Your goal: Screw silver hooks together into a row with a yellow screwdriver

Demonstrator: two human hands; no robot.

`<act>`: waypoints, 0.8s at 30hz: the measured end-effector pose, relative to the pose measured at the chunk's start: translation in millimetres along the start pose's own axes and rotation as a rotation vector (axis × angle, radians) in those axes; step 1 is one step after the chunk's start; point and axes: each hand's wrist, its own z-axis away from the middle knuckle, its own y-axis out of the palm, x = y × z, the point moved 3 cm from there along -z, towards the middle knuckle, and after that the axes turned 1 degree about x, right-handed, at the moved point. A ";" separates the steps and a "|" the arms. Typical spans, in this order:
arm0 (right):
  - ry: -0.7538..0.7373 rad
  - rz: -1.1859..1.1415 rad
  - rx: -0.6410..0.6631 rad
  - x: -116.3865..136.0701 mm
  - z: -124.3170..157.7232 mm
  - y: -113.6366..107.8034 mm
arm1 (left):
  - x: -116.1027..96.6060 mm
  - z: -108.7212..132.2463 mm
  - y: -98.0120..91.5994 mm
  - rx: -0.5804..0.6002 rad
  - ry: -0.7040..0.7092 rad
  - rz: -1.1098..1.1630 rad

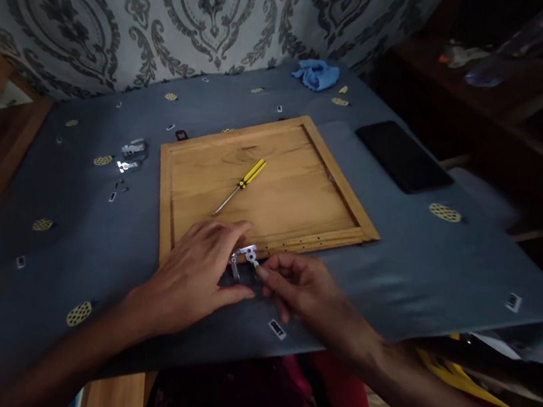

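A metal cabinet hinge (pixel 249 253) sits at the near edge of a framed wooden door panel (pixel 193 182). My right hand (pixel 300 285) pinches the hinge's right end between thumb and fingertips. Beside the hinge, my left hand (pixel 197 264) rests over the panel's near edge, with its thumb and fingers apart. The fingertips of that hand are partly out of sight. Several small dark holes dot the near rail of the panel. On the panel's inner face lies a screwdriver (pixel 249 177) with a yellow and black handle, its tip toward my left hand.
Left of the panel, more metal hinge parts (pixel 131 153) and small screws (pixel 122 187) lie on the blue patterned tablecloth (pixel 69 202). A black phone or tablet (pixel 402 156) lies to the right. A crumpled blue cloth (pixel 317 75) is at the back, near the patterned curtain (pixel 197 11).
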 end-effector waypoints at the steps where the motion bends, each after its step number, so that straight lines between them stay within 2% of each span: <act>1: 0.002 -0.003 0.003 0.2 0.1 -0.1 | 0.2 -0.2 1.3 -0.001 -0.003 0.001; 15: 0.003 -0.031 -0.014 5.1 2.3 1.2 | -3.7 -4.9 4.7 0.040 -0.017 0.026; 24: 0.021 0.002 -0.038 5.9 2.9 0.2 | -3.8 -4.8 6.8 0.010 0.001 -0.010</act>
